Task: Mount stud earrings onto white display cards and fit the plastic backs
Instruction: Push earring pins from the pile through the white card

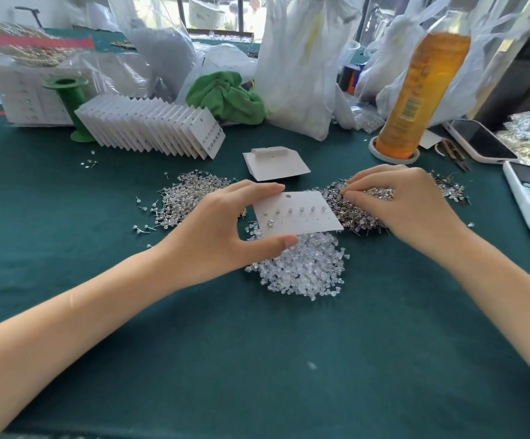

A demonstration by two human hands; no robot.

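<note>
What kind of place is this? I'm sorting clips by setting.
Probably a small jewellery-packing workbench, maybe home piecework: heaps of loose stud earrings and clear plastic backs on a green cloth, plus a row of finished display cards.

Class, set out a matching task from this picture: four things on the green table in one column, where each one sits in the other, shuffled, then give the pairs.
Things
1. display card
2. clear plastic backs
3. orange bottle
4. fanned row of cards

Places
A. far left, against a green spool
B. pinched by the left hand
C. far right, standing in a white ring
D. heaped below the held card

Pairs: 1-B, 2-D, 3-C, 4-A

The right hand picks in the pile of studs.
</note>
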